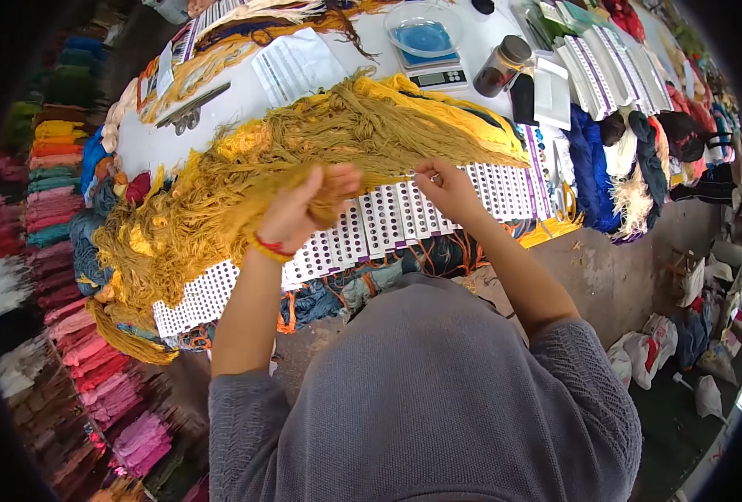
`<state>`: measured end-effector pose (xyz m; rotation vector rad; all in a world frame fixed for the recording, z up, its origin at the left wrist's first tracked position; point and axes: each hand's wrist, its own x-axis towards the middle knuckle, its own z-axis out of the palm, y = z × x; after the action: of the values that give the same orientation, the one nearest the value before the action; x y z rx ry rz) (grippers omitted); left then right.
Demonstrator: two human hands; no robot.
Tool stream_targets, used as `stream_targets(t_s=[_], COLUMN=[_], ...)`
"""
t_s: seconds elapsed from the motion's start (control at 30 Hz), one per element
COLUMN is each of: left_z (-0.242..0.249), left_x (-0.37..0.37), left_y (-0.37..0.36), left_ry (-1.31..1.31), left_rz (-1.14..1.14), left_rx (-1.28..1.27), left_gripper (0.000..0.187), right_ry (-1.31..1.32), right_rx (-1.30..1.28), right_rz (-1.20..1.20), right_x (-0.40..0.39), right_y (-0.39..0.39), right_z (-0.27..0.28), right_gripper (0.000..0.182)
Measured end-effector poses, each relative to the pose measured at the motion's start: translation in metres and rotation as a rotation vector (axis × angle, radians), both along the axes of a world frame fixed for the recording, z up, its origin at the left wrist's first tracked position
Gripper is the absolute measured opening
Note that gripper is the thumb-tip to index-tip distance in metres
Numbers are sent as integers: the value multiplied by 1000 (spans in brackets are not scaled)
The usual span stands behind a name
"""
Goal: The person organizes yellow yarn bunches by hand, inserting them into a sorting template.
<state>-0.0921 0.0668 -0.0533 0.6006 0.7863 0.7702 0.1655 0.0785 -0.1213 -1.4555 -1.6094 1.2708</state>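
Observation:
A large heap of mustard and yellow yarn [321, 125] spreads over the table from the left side to the middle. My left hand [300, 209], with a red and yellow band at the wrist, is closed round a hank of mustard yarn [258, 197] that trails down to the left. To its right, my right hand [453, 194] is held in a pinch over the white punched cards [363, 222]. Whatever lies between those fingertips is too small to make out. The cards form a row along the table's near edge, their holes dark.
At the back stand a digital scale [438, 77] with a clear bowl [424, 33] and a dark-lidded jar [502, 65]. Scissors [564, 201] lie at the right, near blue yarn [587, 159]. A clipboard [191, 109] and paper [298, 65] are behind the heap. Stacked coloured hanks [95, 360] line the left.

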Motion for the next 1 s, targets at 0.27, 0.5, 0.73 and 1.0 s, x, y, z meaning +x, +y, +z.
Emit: stream_targets(t_s=[0.27,0.5,0.73,1.0], left_z=[37,38,32,32], left_x=[83,73,82,81], left_y=[-28,-39,-50,-50], left_ry=[-385,-33,1,120], left_rz=[27,-11,52,287], left_rx=[-39,118,155,179], left_gripper=[53,52,51,36], right_ry=[561,433,583,617], right_rx=[-47,-171,-584,-222], right_rz=[49,103,69,38], right_x=[-1,-1,-24,-29], right_y=[-35,-46,-52,-50], right_z=[90,79,92,85], right_gripper=[14,15,17,10])
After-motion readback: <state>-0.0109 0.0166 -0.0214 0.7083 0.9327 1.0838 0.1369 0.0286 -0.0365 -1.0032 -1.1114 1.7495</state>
